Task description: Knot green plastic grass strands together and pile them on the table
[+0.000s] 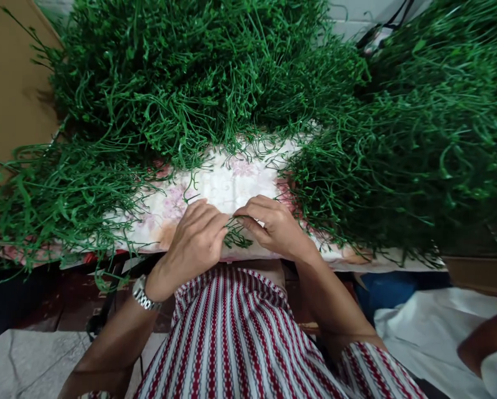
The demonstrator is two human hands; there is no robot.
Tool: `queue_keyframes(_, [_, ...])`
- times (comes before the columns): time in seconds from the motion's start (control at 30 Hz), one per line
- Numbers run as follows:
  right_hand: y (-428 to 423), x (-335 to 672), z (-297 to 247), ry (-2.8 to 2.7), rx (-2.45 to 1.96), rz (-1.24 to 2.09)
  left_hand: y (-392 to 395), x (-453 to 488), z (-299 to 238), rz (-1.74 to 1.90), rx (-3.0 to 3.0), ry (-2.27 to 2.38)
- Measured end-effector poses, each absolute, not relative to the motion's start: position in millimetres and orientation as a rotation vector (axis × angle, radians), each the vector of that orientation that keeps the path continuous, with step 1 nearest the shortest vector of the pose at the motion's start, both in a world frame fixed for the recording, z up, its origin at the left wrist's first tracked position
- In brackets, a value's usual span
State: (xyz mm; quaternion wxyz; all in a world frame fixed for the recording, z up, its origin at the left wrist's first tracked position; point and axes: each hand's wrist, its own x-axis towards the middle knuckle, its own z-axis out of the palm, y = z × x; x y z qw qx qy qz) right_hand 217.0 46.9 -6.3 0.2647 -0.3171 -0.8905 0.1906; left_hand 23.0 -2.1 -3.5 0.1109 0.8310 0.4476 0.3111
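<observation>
My left hand (pixel 198 238) and my right hand (pixel 271 224) meet over a floral cloth (pixel 227 185) on a low table. Both have their fingers curled together around a small green plastic sprig (pixel 237 235) that hangs between them. A metal watch (pixel 142 293) sits on my left wrist. Big heaps of green plastic stems (pixel 182 83) lie right behind and on both sides of my hands.
The heap of green stems on the right (pixel 419 144) reaches the table's front edge. Brown cardboard (pixel 7 83) stands at the far left. Another person's knee and white cloth (pixel 485 343) show at the lower right. A striped garment (pixel 240 338) covers my lap.
</observation>
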Motion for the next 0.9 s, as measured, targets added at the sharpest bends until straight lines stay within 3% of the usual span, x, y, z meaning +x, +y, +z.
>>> queue_keyframes(0.2, [36, 221, -10, -2.171, -0.827, 0.242, -1, 22, -23, 1.02, 1.948, 1.505])
queue_keyframes(0.53, [31, 214, -32, -2.238, -0.864, 0.206, -7, 24, -23, 1.149, 1.603, 1.354])
queue_keyframes(0.77, [29, 214, -32, -2.251, -0.863, 0.135, -10, 23, -26, 1.334, 2.108, 1.385])
queue_keyframes(0.9, [27, 213, -30, -2.258, -0.824, 0.04, -5, 26, -21, 1.147, 2.394, 1.261])
